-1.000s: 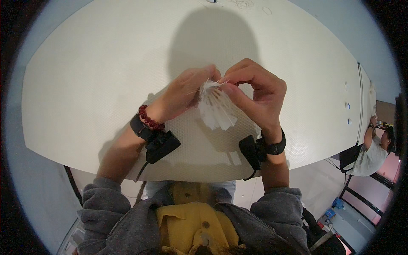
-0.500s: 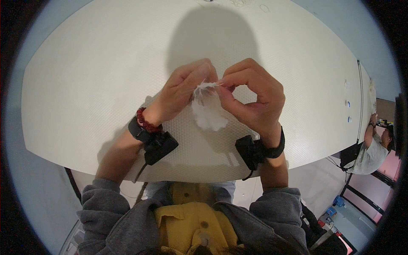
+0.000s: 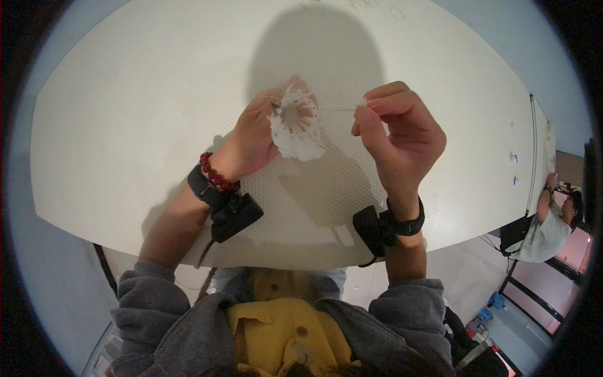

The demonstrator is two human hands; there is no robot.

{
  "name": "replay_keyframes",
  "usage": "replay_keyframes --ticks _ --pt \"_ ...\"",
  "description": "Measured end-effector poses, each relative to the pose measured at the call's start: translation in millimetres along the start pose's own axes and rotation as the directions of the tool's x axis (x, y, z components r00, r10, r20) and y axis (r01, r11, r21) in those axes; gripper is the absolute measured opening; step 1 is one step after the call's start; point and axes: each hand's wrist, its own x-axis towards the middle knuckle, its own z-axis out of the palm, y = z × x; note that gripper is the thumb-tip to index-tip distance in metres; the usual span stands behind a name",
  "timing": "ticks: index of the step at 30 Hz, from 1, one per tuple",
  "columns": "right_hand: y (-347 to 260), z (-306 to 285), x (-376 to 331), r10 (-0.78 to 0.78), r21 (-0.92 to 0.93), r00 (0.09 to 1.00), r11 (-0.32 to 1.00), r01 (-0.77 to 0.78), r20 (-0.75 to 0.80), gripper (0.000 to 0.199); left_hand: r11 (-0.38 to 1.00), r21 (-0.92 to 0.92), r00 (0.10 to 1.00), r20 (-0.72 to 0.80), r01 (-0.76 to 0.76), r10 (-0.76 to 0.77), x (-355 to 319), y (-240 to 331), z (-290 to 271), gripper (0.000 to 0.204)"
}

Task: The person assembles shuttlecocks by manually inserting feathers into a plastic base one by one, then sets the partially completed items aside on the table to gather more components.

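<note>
A piece of white lace-like fabric (image 3: 300,144), ruffled and gathered into a ring with small cut-out holes, is held up over the table. My left hand (image 3: 250,138) grips it from behind and the left; some of its fingertips are hidden by the fabric. From the fabric a thin pale thread (image 3: 339,110) runs right to my right hand (image 3: 405,129), whose thumb and forefinger pinch its end. Whether a needle sits in that pinch I cannot tell. Both wrists carry black strapped devices, and a red bead bracelet (image 3: 218,174) circles the left one.
The white textured table (image 3: 125,113) spreads under both hands. Pale loops of thread or bands (image 3: 363,5) lie at its far edge. Two small white-and-blue round things (image 3: 514,158) lie at the right. Beyond the right edge another person (image 3: 545,232) sits.
My right hand has drawn away to the right, pulling the thread out. The fabric has turned and risen in my left hand, so its holed, ruffled ring now faces up.
</note>
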Motion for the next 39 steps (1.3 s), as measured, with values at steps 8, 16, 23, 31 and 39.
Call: replay_keyframes --ticks 8,16,23,31,39 --pt "2 3 -1 0.119 -0.023 0.993 0.993 -0.119 0.009 0.01 0.993 0.093 0.997 -0.023 -0.068 0.07 5 4 2 0.041" --pt "0 -4 1 0.084 -0.145 0.996 0.986 -0.081 0.014 0.01 0.988 0.089 0.992 0.018 -0.124 0.123 7 6 8 0.04" --pt "1 0 0 0.06 -0.223 0.998 0.973 -0.053 0.024 0.011 0.991 0.107 0.995 -0.043 -0.084 0.089 6 5 9 0.048" --pt "1 0 3 0.128 -0.259 0.989 0.96 -0.105 0.076 0.007 0.992 0.029 0.992 0.041 -0.123 0.122 8 4 6 0.042" --pt "-11 8 3 0.115 -0.346 0.989 0.935 -0.077 0.09 0.005 0.981 0.088 0.984 0.041 -0.175 0.172 5 0 -2 0.038"
